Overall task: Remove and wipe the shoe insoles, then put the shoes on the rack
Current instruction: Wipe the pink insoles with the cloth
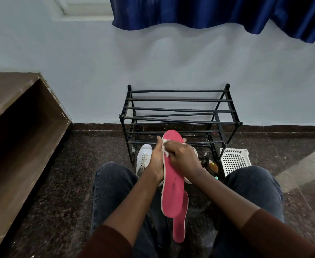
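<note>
Nearest the camera, a second pink insole point(180, 226) is seen lying between the knees, partly under the heel end of the first insole point(172, 190), so both insoles can be judged already out of the shoes. That first insole is held upright-tilted with its toe toward the rack point(179, 108); it is gripped from its left edge by the left hand point(157, 162), whose fingers are curled behind it with the fingertips point(184, 140) showing at the far edge. A small white wipe point(165, 146) is pinched and pressed against the upper part of the insole by the right hand point(182, 157). Wiping is therefore judged to be in progress on this insole; whether the other one has been wiped cannot be told, though dark marks are visible near the middle of the held one. One white shoe point(143, 159) is set on the floor point(60, 183) just left of the hands, in front of the rack's left front leg; a second white shoe is mostly hidden behind the right hand. No shoe is seen on the rack's bars, so the placing of both shoes is judged still to be done, and probably the refitting of the insoles. A white basket point(235, 160) stands at the rack's right front leg, with small items, too blurred to name, lying beside it
</note>
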Motion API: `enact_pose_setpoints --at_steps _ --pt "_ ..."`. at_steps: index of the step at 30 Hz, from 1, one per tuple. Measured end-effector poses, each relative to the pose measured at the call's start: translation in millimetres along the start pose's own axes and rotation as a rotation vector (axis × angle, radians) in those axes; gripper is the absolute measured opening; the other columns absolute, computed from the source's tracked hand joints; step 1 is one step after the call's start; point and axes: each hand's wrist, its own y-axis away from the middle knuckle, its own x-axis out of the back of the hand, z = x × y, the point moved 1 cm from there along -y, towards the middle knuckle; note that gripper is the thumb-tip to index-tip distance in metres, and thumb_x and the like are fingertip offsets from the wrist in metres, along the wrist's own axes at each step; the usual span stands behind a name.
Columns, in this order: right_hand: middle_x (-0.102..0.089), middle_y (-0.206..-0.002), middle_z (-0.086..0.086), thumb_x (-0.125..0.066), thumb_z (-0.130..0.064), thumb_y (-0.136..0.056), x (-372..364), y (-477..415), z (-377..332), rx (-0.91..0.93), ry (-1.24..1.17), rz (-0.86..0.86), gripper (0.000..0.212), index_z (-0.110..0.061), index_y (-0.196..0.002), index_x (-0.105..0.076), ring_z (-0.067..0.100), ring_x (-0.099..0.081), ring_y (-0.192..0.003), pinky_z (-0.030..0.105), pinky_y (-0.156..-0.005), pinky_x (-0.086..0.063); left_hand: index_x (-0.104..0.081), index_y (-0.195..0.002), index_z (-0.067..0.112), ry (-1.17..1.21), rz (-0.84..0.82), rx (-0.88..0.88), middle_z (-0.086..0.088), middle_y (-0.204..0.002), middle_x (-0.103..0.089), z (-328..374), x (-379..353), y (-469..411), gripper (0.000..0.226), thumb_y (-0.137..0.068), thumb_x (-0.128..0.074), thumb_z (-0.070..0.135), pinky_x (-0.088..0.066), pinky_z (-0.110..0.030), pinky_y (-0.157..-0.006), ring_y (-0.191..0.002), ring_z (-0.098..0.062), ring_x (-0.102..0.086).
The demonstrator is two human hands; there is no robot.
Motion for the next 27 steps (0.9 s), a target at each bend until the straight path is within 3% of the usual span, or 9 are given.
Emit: enact_pose_setpoints --at_steps 3,5,7,12,14,19,22,25,27 --pt "-0.063 -0.073 0.008 -0.046 -0.001 -0.073 0 -15 8 -0.124 0.048 0.016 0.014 -0.006 -0.068 -0.058 0.029 -0.059 -0.062 0.028 -0.051 -0.041 -0.068 -0.105 0.007 -0.007 0.035 -0.028 -0.012 -0.091 -0.071 -2 0 2 0.064 -0.094 -0.034 0.059 -0.058 -0.029 -0.068 -0.08 -0.023 -0.071" --pt "-0.063 -0.078 0.009 -0.049 0.001 -0.079 4 -15 8 -0.228 0.014 0.037 0.012 -0.003 -0.074 -0.059 0.027 -0.058 -0.065 0.032 -0.053 -0.037 -0.075 -0.087 0.008 -0.033 0.015 -0.056 -0.01 -0.078 -0.071 -4 -1 1 0.06 -0.096 -0.036 0.053 -0.058 -0.028 -0.063 -0.071 -0.022 -0.07" --pt "-0.064 -0.076 0.009 -0.048 -0.002 -0.08 7 -9 3 -0.259 0.016 0.06 0.013 -0.004 -0.075 -0.06 0.028 -0.058 -0.063 0.033 -0.053 -0.037 -0.076 -0.081 0.007 -0.053 0.038 -0.07 -0.01 -0.076 -0.07 -4 2 0 0.058 -0.097 -0.04 0.049 -0.058 -0.029 -0.063 -0.069 -0.023 -0.07" --pt "-0.068 -0.077 0.007 -0.038 -0.01 -0.074 -3 30 -11 -0.13 0.069 0.017 0.026 -0.009 -0.073 -0.064 0.028 -0.064 -0.062 0.032 -0.048 -0.05 -0.069 -0.099 0.0 0.01 0.057 -0.034 -0.018 -0.099 -0.068 0 3 -2 0.066 -0.097 -0.031 0.054 -0.048 -0.04 -0.09 -0.085 -0.027 -0.068" --pt "-0.067 -0.075 0.007 -0.036 -0.012 -0.074 -1 40 -13 -0.082 0.035 -0.007 0.028 -0.007 -0.07 -0.063 0.027 -0.064 -0.063 0.033 -0.049 -0.051 -0.074 -0.096 0.003 0.027 0.077 -0.038 -0.018 -0.109 -0.065 1 5 -3 0.068 -0.097 -0.03 0.055 -0.043 -0.043 -0.098 -0.092 -0.027 -0.066" --pt "-0.068 -0.079 0.009 -0.04 -0.012 -0.075 5 18 -1 -0.112 0.026 0.006 0.021 -0.008 -0.065 -0.058 0.028 -0.067 -0.071 0.031 -0.051 -0.051 -0.064 -0.094 0.001 -0.045 0.128 -0.057 -0.015 -0.079 -0.07 -5 -4 2 0.054 -0.099 -0.035 0.046 -0.059 -0.031 -0.065 -0.069 -0.024 -0.07" --pt "-0.069 -0.096 0.013 -0.041 -0.018 -0.08 9 -2 -5 -0.171 -0.026 0.049 0.028 -0.004 -0.072 -0.063 0.027 -0.067 -0.092 0.034 -0.069 -0.054 -0.06 -0.111 0.005 0.007 0.159 -0.12 -0.017 -0.103 -0.066 -1 -9 6 0.046 -0.1 -0.035 0.042 -0.057 -0.035 -0.077 -0.088 -0.027 -0.068" --pt "-0.067 -0.101 0.014 -0.033 -0.024 -0.079 14 -17 -10 -0.249 -0.096 0.106 0.041 -0.003 -0.084 -0.068 0.028 -0.064 -0.091 0.035 -0.076 -0.051 -0.059 -0.115 0.006 0.006 0.163 -0.175 -0.015 -0.105 -0.065 6 -4 7 0.045 -0.1 -0.036 0.042 -0.056 -0.038 -0.078 -0.09 -0.027 -0.066" --pt "-0.067 -0.102 0.014 -0.039 -0.012 -0.081 18 -23 -10 -0.306 -0.11 0.093 0.033 -0.003 -0.086 -0.07 0.03 -0.064 -0.09 0.037 -0.079 -0.05 -0.055 -0.122 0.004 -0.021 0.182 -0.199 -0.016 -0.104 -0.064 9 -3 8 0.048 -0.1 -0.036 0.042 -0.053 -0.042 -0.082 -0.091 -0.029 -0.064"
